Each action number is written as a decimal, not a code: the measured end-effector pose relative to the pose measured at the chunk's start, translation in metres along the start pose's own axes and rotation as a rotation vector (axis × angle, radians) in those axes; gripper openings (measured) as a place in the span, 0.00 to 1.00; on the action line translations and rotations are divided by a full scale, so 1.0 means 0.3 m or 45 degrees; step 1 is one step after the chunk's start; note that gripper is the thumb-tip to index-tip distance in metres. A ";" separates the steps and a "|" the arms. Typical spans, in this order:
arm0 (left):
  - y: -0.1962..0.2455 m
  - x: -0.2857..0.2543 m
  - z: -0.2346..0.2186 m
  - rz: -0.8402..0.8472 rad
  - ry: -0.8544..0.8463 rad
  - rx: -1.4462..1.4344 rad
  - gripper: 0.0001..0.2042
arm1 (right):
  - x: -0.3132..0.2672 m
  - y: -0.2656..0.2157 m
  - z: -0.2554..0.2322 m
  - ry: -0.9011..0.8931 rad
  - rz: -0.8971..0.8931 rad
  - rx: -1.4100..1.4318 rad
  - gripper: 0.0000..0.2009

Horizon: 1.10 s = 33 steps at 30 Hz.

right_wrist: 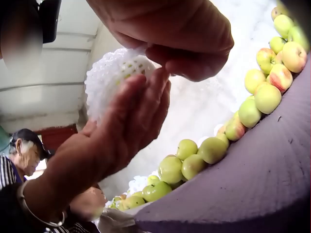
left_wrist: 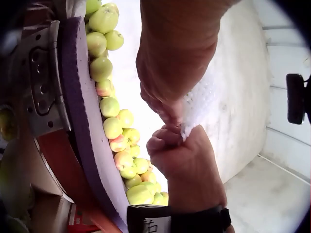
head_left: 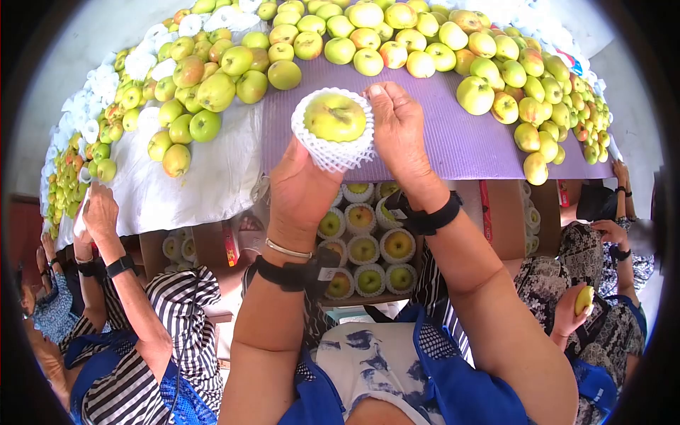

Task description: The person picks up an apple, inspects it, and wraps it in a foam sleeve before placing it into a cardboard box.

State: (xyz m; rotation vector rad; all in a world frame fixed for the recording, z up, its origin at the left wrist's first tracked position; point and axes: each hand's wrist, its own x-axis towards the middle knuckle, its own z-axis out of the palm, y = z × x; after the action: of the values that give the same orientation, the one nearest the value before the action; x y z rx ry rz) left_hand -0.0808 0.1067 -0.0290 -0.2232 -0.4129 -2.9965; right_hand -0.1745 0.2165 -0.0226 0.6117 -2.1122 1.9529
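The left hand (head_left: pixel 303 185), curled beneath, holds the yellow-green round apple (head_left: pixel 336 122) in its white foam-mesh sleeve (head_left: pixel 347 157), over the near side of the purple ribbed mat (head_left: pixel 471 152); the right hand (head_left: pixel 399 126), fingers bent, pinches the sleeve's right rim. Even, gentle tugs should seat it without bruising

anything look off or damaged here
Nothing looks spilled or broken: the held apple sits in its foam net in the left hand, and the netted apples below stand in rows. One small oddity: a loose apple lies at the front edge of the purple mat, where it might roll off.
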 end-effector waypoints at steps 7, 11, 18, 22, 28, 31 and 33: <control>-0.022 0.002 -0.006 -0.036 -0.012 -0.044 0.25 | -0.033 0.000 0.020 0.077 -0.229 -0.321 0.06; 0.014 -0.002 -0.014 -0.030 0.039 0.039 0.24 | -0.021 -0.010 0.000 -0.108 -0.257 -0.363 0.09; 0.064 -0.002 -0.024 -0.116 0.065 0.308 0.22 | 0.016 -0.179 -0.108 -0.666 0.053 0.081 0.30; 0.048 -0.005 -0.037 -0.197 0.005 0.414 0.21 | -0.005 -0.133 -0.098 -0.752 -0.447 -0.277 0.33; 0.051 -0.007 -0.061 -0.213 0.042 0.542 0.20 | -0.001 -0.111 -0.095 -1.122 0.174 0.160 0.34; 0.043 -0.003 -0.069 -0.160 0.107 0.510 0.20 | -0.013 -0.136 -0.090 -1.072 0.162 0.075 0.33; 0.044 -0.002 -0.065 -0.173 0.085 0.589 0.20 | -0.008 -0.177 -0.079 -1.106 0.459 0.369 0.28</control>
State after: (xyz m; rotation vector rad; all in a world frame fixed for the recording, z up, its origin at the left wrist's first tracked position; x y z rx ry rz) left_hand -0.0812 0.0887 -0.0443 -0.0530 -1.1290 -2.9152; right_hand -0.1527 0.2379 0.0268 1.4378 -2.5406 2.5296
